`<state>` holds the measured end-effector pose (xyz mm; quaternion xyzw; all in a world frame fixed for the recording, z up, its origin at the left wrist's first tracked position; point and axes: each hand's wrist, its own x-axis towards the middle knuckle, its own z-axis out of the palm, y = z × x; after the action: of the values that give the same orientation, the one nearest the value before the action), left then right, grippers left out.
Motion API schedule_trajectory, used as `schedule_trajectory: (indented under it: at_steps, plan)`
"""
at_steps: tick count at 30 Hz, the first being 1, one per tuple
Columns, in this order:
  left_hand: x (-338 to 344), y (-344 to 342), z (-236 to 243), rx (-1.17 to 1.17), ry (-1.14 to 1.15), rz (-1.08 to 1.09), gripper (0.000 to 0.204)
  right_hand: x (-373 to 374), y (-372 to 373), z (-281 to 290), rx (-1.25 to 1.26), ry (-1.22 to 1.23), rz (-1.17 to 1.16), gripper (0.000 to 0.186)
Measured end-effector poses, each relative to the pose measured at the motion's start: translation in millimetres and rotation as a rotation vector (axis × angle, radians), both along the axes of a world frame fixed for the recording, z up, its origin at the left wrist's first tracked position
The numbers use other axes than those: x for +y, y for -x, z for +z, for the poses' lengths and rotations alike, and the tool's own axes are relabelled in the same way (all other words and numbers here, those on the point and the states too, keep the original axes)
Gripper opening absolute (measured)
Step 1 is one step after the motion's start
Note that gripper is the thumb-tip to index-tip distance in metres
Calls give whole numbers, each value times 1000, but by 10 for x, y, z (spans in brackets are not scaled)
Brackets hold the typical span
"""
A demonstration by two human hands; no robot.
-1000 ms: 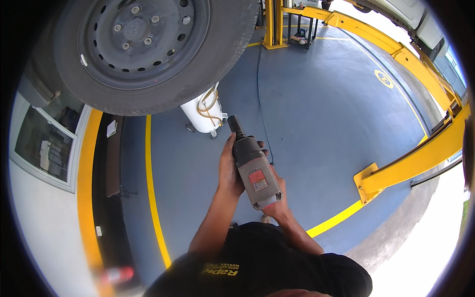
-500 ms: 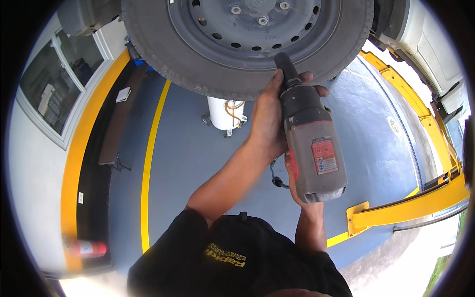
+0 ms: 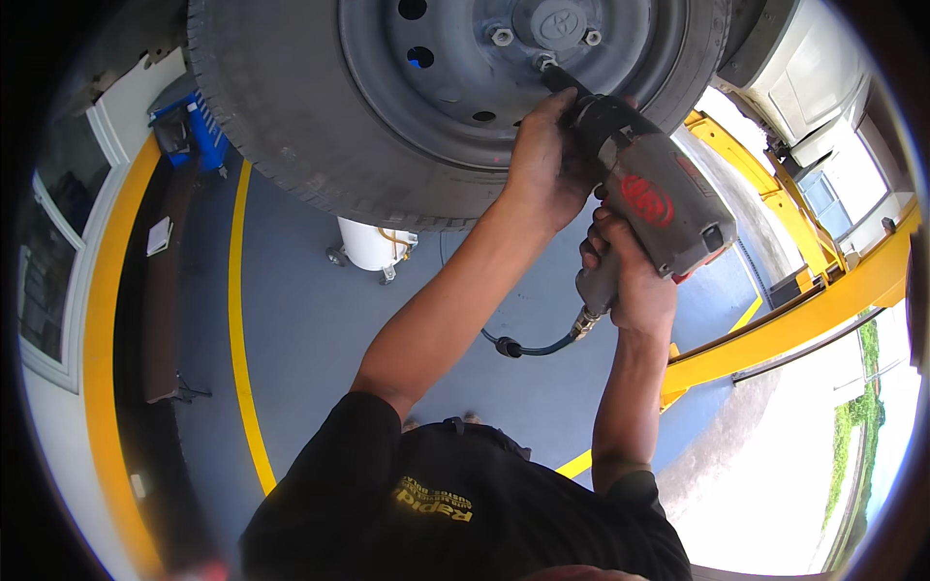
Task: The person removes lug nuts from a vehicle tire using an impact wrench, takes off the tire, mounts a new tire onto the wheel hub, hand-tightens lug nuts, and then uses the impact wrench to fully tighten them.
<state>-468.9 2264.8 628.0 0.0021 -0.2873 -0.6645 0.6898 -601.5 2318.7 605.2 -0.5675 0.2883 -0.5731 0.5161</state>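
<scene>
Impact wrench [image 3: 649, 198] raised to wheel [image 3: 465, 87] overhead, socket on lug nut [image 3: 545, 64] near hub. Left hand [image 3: 542, 165] fingers wrapped round nose; right hand [image 3: 630, 281] fingers closed on grip. Advice: keep socket square on nut, air hose [image 3: 528, 344] slack.

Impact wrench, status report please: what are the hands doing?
Left hand steadies impact wrench nose; right hand grips handle. Socket on wheel lug nut. Nothing blocking.

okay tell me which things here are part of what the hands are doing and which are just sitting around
In use:
- impact wrench, left hand on its nose, right hand on its grip
- air hose
- wheel with its lug nuts

Sitting around:
- white tank on casters
- blue cart
- yellow lift arm
</scene>
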Motion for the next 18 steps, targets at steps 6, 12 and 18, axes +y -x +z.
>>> schedule_trajectory:
  at_steps: [6, 12, 18]
  plan:
    - [-55, 29, -32, -44, -105, -16, 43, 7, 3, -18, -61, -61, -31, 18]
    - [46, 22, 132, 108, -165, -84, 40, 32, 136, -45, 373, 324, -124, 16]
    - [-16, -35, 65, 410, 58, -284, 35, 119, 47, 71, 219, 209, -159, 21]
